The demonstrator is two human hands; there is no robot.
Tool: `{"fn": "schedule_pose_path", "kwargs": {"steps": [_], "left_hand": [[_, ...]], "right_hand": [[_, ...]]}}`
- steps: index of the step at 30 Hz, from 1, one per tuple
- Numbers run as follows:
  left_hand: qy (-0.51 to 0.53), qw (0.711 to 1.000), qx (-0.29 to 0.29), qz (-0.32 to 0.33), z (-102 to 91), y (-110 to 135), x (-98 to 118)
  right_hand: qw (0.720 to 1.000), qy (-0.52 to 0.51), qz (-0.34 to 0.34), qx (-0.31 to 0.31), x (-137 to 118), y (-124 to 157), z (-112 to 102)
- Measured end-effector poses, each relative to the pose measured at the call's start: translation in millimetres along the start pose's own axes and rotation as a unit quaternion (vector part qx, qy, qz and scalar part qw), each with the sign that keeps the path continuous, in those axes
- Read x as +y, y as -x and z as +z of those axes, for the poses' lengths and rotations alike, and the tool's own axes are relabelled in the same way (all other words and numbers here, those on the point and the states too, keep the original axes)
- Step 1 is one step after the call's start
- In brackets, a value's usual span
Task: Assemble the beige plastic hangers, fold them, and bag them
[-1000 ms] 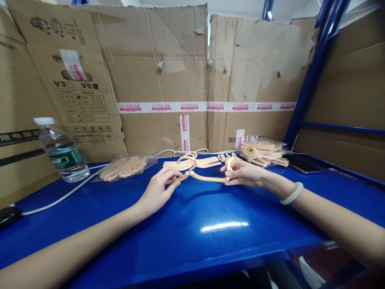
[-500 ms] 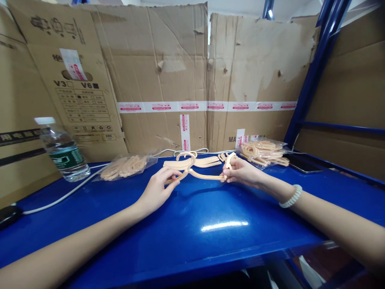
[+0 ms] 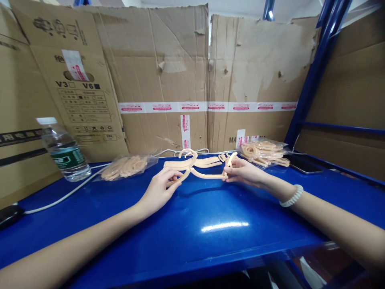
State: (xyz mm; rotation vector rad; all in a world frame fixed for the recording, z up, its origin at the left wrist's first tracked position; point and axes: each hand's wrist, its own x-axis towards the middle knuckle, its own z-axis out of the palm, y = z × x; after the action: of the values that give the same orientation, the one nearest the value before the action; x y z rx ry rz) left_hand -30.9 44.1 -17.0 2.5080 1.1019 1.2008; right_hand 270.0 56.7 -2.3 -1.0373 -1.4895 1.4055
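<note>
A peach-coloured plastic folding hanger (image 3: 207,175) is held between my two hands above the blue table, its hook pointing up and away. My left hand (image 3: 158,190) is closed on the left arm of the hanger, thumb below and fingers on top. At the other side, my right hand (image 3: 245,173) pinches the end of the right arm, where a curved part sticks up above the fingers; its exact joint is hidden. Just behind lie more peach hanger parts (image 3: 207,162), long curved strips. Several small hook-like pieces (image 3: 223,156) rest near my right hand.
Clear plastic bags of peach hangers lie at left (image 3: 124,167) and right (image 3: 261,152). A water bottle (image 3: 67,158) stands left, near a white cable (image 3: 70,194) and a black object (image 3: 10,216). A phone (image 3: 305,165) lies right. Cardboard (image 3: 162,80) walls the back.
Both hands keep their grip on the hanger. The hanger has shifted very slightly, and the curved part by my right hand leans a little more to the right.
</note>
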Motion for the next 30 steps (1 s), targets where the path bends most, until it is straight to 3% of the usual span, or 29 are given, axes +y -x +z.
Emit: {"fn": "schedule_pose_path", "kwargs": {"steps": [10,20,24,30], "left_hand": [[-0.017,1.0,0.006,0.008,-2.5,0,4],[-0.029,0.999,0.006,0.017,-2.5,1,4],[-0.033,0.999,0.006,0.023,-2.5,1,2],[-0.024,1.0,0.011,0.014,-2.5,0,3]], "right_hand": [[0.996,-0.025,0.068,-0.061,-4,3,-4],[0.996,-0.025,0.066,-0.047,0,1,-5],[0.999,-0.002,0.034,-0.012,7,-2,1],[0.995,0.017,-0.089,0.032,15,-8,6]]}}
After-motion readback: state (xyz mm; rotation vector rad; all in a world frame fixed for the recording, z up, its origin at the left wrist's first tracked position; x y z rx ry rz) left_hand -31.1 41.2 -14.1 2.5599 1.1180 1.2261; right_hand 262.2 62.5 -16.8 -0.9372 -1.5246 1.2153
